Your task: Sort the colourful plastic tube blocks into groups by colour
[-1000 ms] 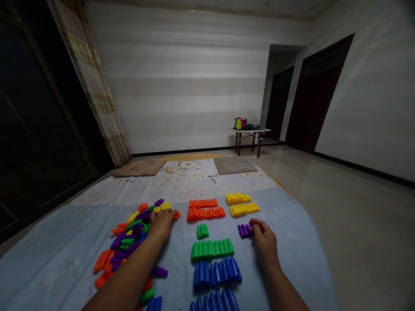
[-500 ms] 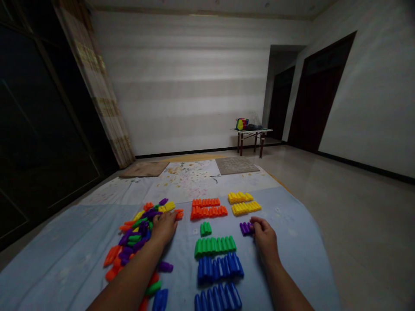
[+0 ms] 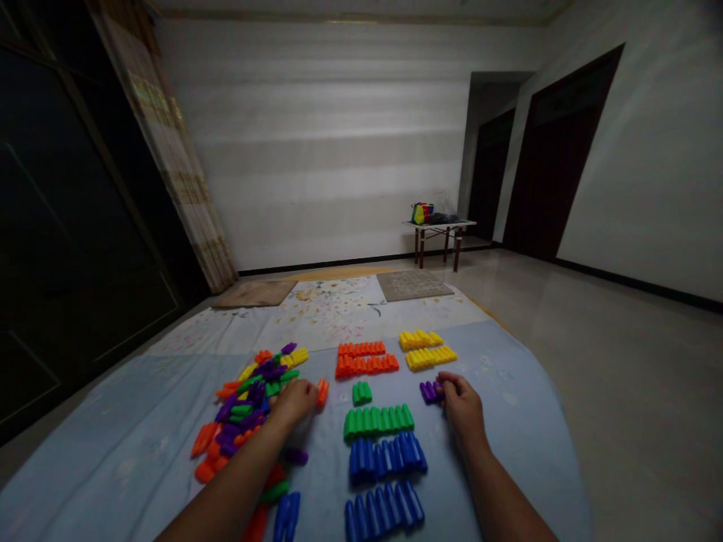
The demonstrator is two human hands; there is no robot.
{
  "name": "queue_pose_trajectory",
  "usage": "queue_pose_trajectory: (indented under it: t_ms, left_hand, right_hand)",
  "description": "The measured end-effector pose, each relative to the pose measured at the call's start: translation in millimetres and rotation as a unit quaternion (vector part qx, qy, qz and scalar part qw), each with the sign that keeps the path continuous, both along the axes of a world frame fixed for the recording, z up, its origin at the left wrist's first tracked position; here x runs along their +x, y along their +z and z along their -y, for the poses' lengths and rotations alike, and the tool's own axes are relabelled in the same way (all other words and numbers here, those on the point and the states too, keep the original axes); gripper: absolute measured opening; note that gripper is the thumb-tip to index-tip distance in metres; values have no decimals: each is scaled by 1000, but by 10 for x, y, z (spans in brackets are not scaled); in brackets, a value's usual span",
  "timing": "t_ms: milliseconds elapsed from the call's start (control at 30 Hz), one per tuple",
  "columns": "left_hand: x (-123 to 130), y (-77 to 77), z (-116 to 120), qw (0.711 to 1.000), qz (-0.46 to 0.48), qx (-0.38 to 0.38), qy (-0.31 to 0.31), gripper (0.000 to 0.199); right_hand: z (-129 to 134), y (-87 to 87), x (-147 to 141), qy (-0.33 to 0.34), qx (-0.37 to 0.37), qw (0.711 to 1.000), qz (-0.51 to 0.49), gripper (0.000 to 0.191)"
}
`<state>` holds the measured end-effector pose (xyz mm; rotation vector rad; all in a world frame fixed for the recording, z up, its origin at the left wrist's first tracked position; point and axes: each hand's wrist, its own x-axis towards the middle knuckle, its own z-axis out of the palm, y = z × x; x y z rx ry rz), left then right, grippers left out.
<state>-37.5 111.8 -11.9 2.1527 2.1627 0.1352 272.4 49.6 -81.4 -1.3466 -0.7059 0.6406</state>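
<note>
My left hand (image 3: 297, 400) is curled at the right side of a mixed heap of small plastic pieces (image 3: 242, 410) in orange, purple, green, yellow and blue. Right at its fingertips is an orange plastic piece (image 3: 322, 393); the hand covers part of the grip. My right hand (image 3: 463, 410) has its thumb and fingers pinched at the right end of a short row of purple plastic pieces (image 3: 429, 392). Between the hands lie a short green group (image 3: 362, 393) and a longer row of green pieces (image 3: 379, 423).
Two orange rows (image 3: 367, 366) and two yellow rows (image 3: 431, 358) lie farther back. Two blue rows (image 3: 387, 459) are nearest me. A light-blue cloth (image 3: 502, 436) covers the table. Two mats, brown (image 3: 257, 293) and grey (image 3: 414, 286), rest at its far end. A small table (image 3: 440, 224) stands beyond.
My left hand has moved slightly right and towards me, and the orange piece has come away from the heap with it, turning. My right hand stays at the purple row.
</note>
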Motion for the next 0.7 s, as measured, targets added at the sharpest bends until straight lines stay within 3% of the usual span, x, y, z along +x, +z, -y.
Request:
queue_pose_trajectory:
  t_ms: [200, 433, 600, 700]
  left_hand:
    - [-91, 107, 182, 999, -30, 37, -13, 39]
    - [-162, 150, 57, 990, -15, -48, -135, 49]
    - [-182, 125, -12, 989, 2, -68, -128, 46]
    - [-102, 201, -58, 991, 24, -50, -122, 48]
  right_hand:
    - [7, -7, 13, 2, -2, 1000, 8, 34]
    - [-17, -19, 12, -2, 8, 1000, -6, 36]
    - [-12, 14, -8, -11, 10, 1000, -3, 34]
    - [-1, 39, -23, -12, 8, 1000, 0, 33]
